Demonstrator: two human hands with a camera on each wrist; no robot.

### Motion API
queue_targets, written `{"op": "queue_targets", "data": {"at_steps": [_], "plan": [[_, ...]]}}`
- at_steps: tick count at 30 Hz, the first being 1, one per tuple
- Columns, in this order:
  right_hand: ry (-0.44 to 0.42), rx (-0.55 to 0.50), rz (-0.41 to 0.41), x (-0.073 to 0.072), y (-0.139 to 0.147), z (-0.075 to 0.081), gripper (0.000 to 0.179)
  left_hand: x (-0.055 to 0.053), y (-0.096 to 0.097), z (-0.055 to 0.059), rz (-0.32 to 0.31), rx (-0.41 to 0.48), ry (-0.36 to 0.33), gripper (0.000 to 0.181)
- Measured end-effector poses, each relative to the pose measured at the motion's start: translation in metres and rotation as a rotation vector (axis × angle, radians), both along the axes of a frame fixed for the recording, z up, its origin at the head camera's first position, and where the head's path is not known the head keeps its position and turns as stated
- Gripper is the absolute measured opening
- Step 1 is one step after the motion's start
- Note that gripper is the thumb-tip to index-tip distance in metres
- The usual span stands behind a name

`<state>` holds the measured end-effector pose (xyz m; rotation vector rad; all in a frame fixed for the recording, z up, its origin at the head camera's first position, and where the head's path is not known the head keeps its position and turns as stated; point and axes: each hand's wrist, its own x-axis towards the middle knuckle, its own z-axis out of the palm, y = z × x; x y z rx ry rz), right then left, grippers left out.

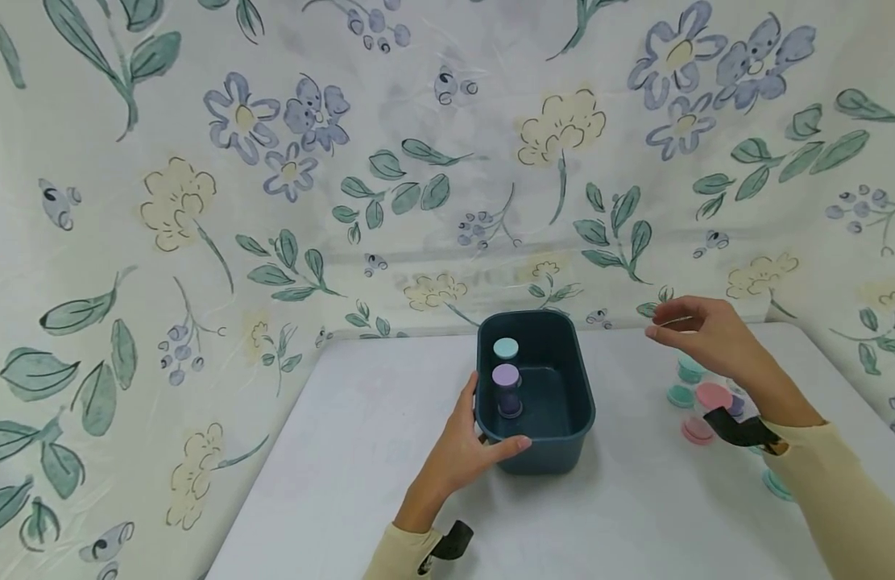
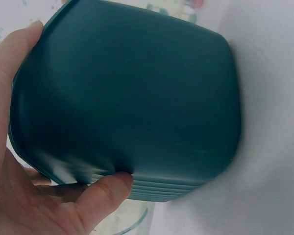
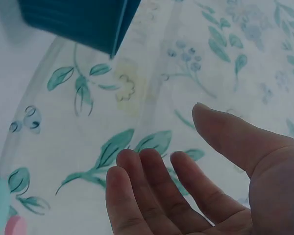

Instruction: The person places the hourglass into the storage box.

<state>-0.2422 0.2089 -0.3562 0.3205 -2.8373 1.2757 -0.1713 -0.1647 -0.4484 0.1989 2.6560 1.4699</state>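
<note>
A dark teal plastic bin (image 1: 537,455) stands on the white table, its long side running away from me. My left hand (image 1: 457,451) grips its near left corner, thumb at the near rim and fingers along the left wall; the left wrist view shows fingers against the bin's wall (image 2: 132,93). Inside, along the left wall, are a small jar with a purple lid (image 1: 505,375) and one with a mint lid (image 1: 506,348). My right hand (image 1: 708,334) hovers right of the bin, holding nothing, its fingers loosely bent and apart from the thumb in the right wrist view.
Beneath and beside my right forearm lie several small lidded jars: a pink one (image 1: 713,395), another pink one (image 1: 697,430), a mint one (image 1: 681,395) and a mint one (image 1: 778,485) nearer me. A floral sheet (image 1: 389,201) hangs behind the table (image 1: 360,435).
</note>
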Motion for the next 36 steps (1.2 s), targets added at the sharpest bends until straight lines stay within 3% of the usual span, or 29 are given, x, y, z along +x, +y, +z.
{"op": "queue_targets", "data": {"at_steps": [12, 23, 36], "plan": [[-0.061, 0.062, -0.074, 0.016, 0.031, -0.03, 0.066, -0.001, 0.002, 0.001, -0.001, 0.001, 0.0, 0.126], [-0.089, 0.102, -0.07, 0.03, 0.047, -0.052, 0.069, -0.002, 0.001, -0.001, -0.003, 0.008, 0.004, 0.125], [-0.153, 0.146, -0.079, 0.039, 0.051, -0.06, 0.07, -0.001, 0.001, -0.001, -0.006, 0.014, 0.003, 0.126]]}}
